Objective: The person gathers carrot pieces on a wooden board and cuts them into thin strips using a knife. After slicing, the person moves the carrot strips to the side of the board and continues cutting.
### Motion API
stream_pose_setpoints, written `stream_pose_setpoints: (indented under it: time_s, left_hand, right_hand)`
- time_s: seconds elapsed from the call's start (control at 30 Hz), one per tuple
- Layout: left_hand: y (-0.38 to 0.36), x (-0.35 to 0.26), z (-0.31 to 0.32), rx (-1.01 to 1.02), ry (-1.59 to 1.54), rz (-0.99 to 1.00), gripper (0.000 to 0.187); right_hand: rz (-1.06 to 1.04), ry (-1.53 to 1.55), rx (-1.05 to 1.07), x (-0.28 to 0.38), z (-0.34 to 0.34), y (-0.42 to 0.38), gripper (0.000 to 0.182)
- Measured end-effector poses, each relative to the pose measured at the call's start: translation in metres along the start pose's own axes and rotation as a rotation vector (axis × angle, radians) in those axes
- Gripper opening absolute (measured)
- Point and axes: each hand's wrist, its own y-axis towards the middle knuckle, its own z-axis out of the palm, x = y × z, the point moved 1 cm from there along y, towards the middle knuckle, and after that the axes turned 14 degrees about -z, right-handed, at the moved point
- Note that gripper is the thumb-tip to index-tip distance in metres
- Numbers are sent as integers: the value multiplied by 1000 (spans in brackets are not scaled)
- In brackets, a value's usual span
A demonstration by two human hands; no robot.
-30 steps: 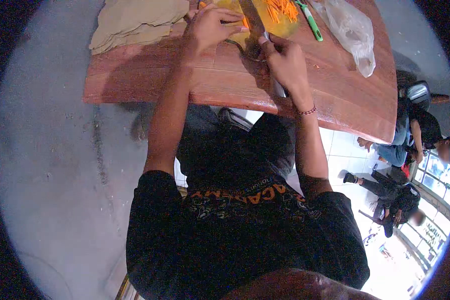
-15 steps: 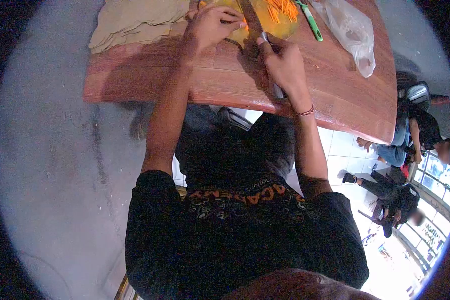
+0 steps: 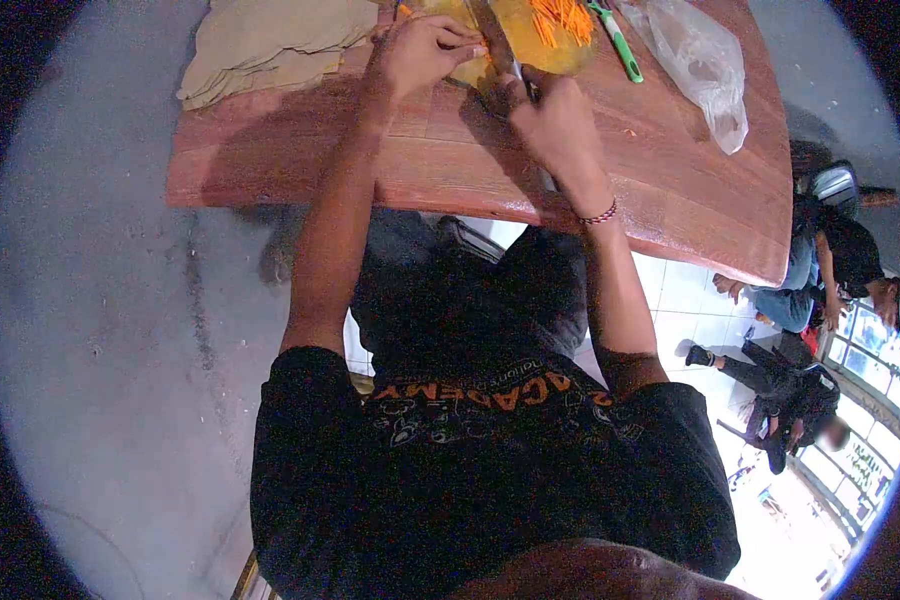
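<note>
My right hand (image 3: 558, 115) is wrapped round the handle of a knife (image 3: 494, 38), whose dark blade points away from me over a yellow cutting board (image 3: 520, 40). Left of the blade, my left hand (image 3: 425, 52) is closed, fingertips pinching a small piece of carrot (image 3: 484, 47) close to the blade. Much of that piece is hidden by the fingers. Thin orange carrot strips (image 3: 562, 20) lie in a heap on the board, right of the knife. Another bit of orange shows just beyond my left hand.
Overlapping brown sheets (image 3: 270, 50) cover the left of the wooden table (image 3: 450, 180). On the right lie a green-handled peeler (image 3: 622, 48) and a crumpled clear plastic bag (image 3: 695, 65). Other people (image 3: 800, 395) are beyond the table at the right.
My right hand and the knife have shifted slightly left and away from me, towards my left fingertips. My left hand stays almost where it was.
</note>
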Motion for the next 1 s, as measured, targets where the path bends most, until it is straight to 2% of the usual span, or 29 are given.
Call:
stream_pose_setpoints:
  time_s: [0.07, 0.17, 0.37, 0.5, 0.57, 0.8, 0.87, 1.0]
  left_hand:
    - [1, 4, 2, -73, 81, 88, 24]
    - [-3, -1, 3, -127, 98, 109, 22]
    - [-7, -10, 1, -67, -69, 48, 19]
    - [-2, -1, 6, -103, 37, 76, 19]
    - [-3, -2, 3, -160, 84, 180, 21]
    - [-4, -10, 2, -60, -18, 90, 23]
    - [-5, -9, 4, 40, -128, -64, 22]
    - [-4, -4, 8, -12, -40, -6, 22]
  right_hand:
    - [8, -70, -15, 3, 2, -2, 33]
    - [38, -78, -10, 2, 3, -5, 35]
    - [-16, -74, -44, 4, 2, -9, 35]
    - [23, -121, -23, 10, 2, -9, 33]
    - [-50, -150, -42, 9, 4, -11, 31]
    - [-21, -132, 20, 17, 2, -6, 28]
    - [-26, -170, -26, 13, 3, -6, 26]
    - [27, -86, 17, 0, -7, 4, 28]
